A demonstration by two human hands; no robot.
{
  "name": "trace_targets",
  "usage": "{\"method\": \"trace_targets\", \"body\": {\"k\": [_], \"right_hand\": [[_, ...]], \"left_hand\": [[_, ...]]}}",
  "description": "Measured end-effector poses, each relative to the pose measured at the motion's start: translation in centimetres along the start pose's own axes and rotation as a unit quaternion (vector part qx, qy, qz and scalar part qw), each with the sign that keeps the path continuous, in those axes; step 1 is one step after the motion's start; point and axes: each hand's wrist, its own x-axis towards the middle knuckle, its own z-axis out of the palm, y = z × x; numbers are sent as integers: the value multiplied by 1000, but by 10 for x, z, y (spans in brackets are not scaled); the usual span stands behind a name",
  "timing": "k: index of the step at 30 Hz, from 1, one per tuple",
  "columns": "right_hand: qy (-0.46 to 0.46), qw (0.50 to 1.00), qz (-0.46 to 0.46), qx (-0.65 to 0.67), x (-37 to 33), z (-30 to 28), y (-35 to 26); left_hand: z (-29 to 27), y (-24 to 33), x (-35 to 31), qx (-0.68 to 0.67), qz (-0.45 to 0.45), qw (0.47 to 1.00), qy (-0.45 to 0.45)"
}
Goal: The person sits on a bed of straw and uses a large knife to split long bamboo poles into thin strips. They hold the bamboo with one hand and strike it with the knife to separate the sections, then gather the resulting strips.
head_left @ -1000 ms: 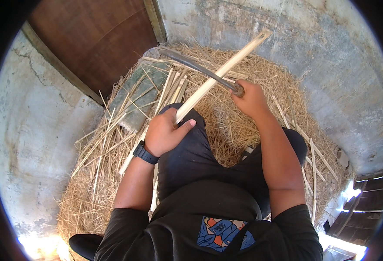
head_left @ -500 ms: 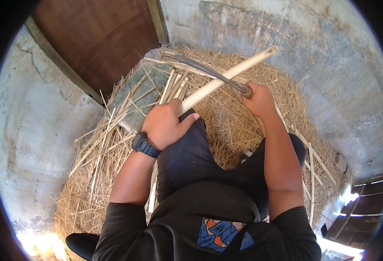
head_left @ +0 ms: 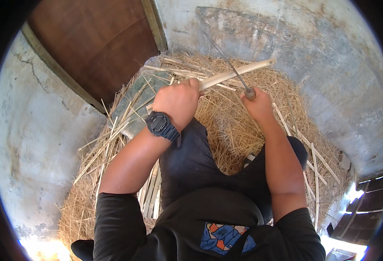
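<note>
My left hand (head_left: 177, 103), with a dark watch on its wrist, is closed round a pale split bamboo piece (head_left: 252, 68). The piece slants out from the fist toward the far right, and its other end is hidden by the hand. In my right hand (head_left: 259, 105) is the short wooden handle of a long curved-bladed knife (head_left: 231, 66). Its thin dark blade appears nearly edge-on, pointing up toward the far left. The blade crosses the bamboo piece in view; whether they touch I cannot tell.
Shavings and thin strips (head_left: 226, 126) cover the floor around my legs. A greenish sack (head_left: 135, 102) lies at the left under loose slats. Several bamboo slats (head_left: 150, 193) rest beside my left thigh. Ahead stand a brown door (head_left: 93, 43) and a stained wall (head_left: 278, 30).
My left hand has moved farther out and turned, bringing the bamboo piece to a flatter slant. The knife's blade has swung upward and now shows its thin edge rather than its broad side.
</note>
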Motion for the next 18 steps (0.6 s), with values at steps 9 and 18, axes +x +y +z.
{"method": "trace_targets", "body": {"k": [9,18], "right_hand": [[11,993,55,105,5,-16,0],[28,982,69,174,5,-16,6]], "left_hand": [[-39,17,21,73,70,995,26],[-55,26,30,78,88,993,33]]}}
